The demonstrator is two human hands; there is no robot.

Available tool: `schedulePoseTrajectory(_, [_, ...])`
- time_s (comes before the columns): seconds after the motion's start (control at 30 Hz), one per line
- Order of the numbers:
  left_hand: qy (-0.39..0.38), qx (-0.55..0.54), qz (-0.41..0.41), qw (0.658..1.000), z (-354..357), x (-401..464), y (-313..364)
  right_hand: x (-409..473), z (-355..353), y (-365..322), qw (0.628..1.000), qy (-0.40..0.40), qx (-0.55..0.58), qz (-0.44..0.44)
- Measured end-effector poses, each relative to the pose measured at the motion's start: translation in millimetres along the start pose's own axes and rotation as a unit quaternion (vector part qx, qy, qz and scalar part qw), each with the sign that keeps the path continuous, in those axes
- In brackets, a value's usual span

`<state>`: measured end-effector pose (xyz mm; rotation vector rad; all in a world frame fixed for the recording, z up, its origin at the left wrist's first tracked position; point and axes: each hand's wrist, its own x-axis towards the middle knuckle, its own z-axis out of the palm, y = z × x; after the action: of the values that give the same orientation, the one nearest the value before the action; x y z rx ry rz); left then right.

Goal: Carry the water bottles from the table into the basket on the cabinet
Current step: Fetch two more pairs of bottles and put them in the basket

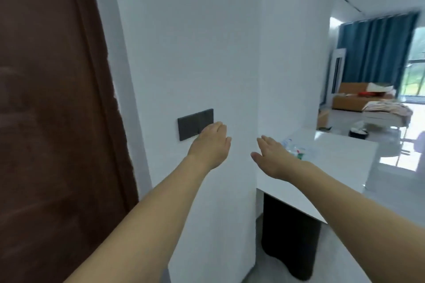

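Clear water bottles [296,148] lie blurred on the white table [333,158] at the right, partly hidden behind my right hand. My right hand [273,156] is stretched forward with flat fingers, empty, just left of the bottles and in front of the white wall. My left hand [210,142] is also held out flat and empty, its fingertips over a dark switch plate on the wall. Neither a basket nor a cabinet is in view.
A white wall corner [256,99] stands directly ahead. A dark brown door [50,122] fills the left. The table rests on a black base [289,236]. Beyond are a bed [386,110], an orange sofa [354,96], blue curtains [377,53] and a window.
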<state>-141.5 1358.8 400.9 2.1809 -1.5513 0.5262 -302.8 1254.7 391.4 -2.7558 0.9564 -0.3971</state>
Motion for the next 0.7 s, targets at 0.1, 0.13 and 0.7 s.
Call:
schedulePoseTrajectory(0.1, [-0.027,-0.028,0.046,0.998,28.9,30.7,54.0,-19.0,-16.6,58.5,0.998,0.010,-0.011,0.062])
schedulePoseTrajectory(0.13, [-0.032,-0.040,0.060,0.997,37.3,39.9,72.3,-25.0,-21.5,76.7,0.997,0.012,-0.016,0.080])
schedulePoseTrajectory(0.7, [-0.068,-0.083,0.164,0.981,130.7,149.0,249.9,-50.1,-73.7,277.0,0.974,0.039,-0.049,0.217])
